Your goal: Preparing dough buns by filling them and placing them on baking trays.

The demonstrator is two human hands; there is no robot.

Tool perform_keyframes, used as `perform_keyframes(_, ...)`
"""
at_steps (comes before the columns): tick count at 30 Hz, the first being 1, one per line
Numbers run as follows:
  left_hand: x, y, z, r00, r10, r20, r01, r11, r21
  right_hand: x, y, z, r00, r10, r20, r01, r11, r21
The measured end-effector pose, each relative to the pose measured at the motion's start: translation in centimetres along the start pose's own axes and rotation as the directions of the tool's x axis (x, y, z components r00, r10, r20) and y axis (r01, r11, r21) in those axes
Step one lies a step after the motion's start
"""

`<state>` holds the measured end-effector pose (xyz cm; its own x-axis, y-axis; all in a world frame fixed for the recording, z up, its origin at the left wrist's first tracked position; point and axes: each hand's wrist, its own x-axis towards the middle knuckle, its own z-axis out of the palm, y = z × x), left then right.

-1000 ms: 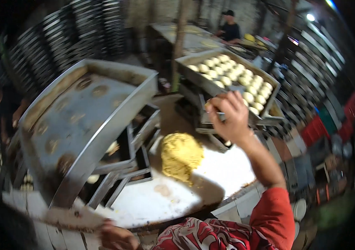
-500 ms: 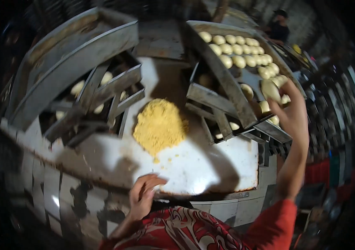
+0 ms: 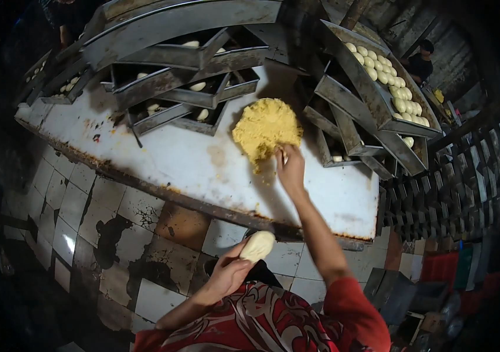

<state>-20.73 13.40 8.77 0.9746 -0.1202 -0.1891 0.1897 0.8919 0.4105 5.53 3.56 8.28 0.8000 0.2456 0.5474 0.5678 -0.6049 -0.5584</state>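
My left hand [image 3: 231, 271] grips a pale, flattened oval dough piece [image 3: 257, 246] at the lower middle, in front of the worktop's edge. My right hand [image 3: 287, 157] reaches onto the white worktop [image 3: 197, 170], its fingers curled into the lower right edge of a mound of crumbly yellow filling [image 3: 264, 123]; how much they grasp is hidden. To the right of the mound, the top metal tray [image 3: 411, 126] of a criss-crossed stack carries rows of round dough balls [image 3: 382, 67].
Criss-crossed metal trays [image 3: 177, 73] with dough pieces cover the worktop's back left. A person in dark clothing [image 3: 420, 64] is at the upper right, another partly visible person [image 3: 62, 26] at the upper left. Tray stacks [image 3: 449, 193] and red crates [image 3: 437, 267] stand right, over a tiled floor [image 3: 121, 246].
My right hand has left the tray of dough balls and moved down to the filling. The dough piece it held is now in my left hand. The view has shifted.
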Motion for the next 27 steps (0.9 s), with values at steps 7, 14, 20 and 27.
perform_keyframes(7,-8.8,-1.1,-8.0,0.896,0.098,-0.432,-0.017,0.982,0.187,0.7,5.9,6.2,0.976,-0.208,-0.067,0.189,0.959,-0.213)
perform_keyframes(14,-0.9,0.2,-4.3,0.973,0.196,-0.118,-0.184,0.977,0.105,0.7,5.9,0.4,0.874,0.053,0.483,0.072,0.969,-0.237)
perform_keyframes(20,13.4,1.1,1.1,0.988,0.138,-0.072,-0.105,0.934,0.341,0.5,5.0,-9.6,0.769,0.382,0.512,-0.636,0.538,0.553)
perform_keyframes(27,23.0,-3.8,5.0,0.971,0.163,-0.177,-0.138,0.979,0.148,-4.6,2.7,-10.4,0.986,-0.05,0.157,0.048,0.999,0.017)
